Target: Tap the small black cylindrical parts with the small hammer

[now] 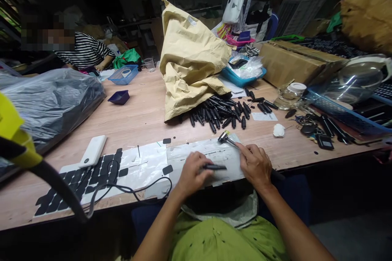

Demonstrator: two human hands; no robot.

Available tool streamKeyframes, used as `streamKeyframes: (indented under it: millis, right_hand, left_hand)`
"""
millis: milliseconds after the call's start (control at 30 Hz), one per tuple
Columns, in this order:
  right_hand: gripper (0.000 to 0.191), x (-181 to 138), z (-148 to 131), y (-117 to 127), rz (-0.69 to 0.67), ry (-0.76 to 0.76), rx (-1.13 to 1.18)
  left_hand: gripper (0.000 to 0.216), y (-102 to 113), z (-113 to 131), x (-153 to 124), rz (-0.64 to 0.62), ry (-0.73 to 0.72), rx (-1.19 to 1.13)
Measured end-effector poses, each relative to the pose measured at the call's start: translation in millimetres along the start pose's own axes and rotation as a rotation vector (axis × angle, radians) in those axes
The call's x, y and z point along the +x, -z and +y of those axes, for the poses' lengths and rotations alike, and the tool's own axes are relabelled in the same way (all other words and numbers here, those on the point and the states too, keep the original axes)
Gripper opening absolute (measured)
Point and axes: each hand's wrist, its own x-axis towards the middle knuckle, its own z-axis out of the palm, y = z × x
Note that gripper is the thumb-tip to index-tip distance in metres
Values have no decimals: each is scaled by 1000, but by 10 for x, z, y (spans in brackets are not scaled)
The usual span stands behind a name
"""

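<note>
Gripping, left fingers (199, 158) closed round black rod (217, 167), right fingers (245, 151) round hammer (226, 137), paper bag (192, 49) beyond

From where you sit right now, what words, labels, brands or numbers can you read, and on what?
No text is readable.
White card: faint print, too small to read.
Tan paper bag: pale patch, too blurred to read.
White device: dark mark, no legible lettering.
Hammer and black piece, in the hands: no lettering visible.
</note>
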Motion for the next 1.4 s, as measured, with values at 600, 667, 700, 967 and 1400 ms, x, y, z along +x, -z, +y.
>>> streamKeyframes:
  millis: [600,667,700,967,1400]
  right_hand:
    - [41,-15,-36,-20,5,-4,-1]
    - [41,-14,-39,-23,2,-5,-6]
    - [41,-13,-42,-24,2,-4,-9]
    - [38,-6,-88,-11,20,11,-21]
    - [34,17,-120,0,77,14,-17]
  left_hand:
    - [22,-146,197,314,319,164,-22]
    - [22,22,81,789,515,317,15]
    - [21,90,4,993,572,399,63]
    - [12,227,-318,1433,551,649,265]
    - [7,-29,-191,397,320,306,215]
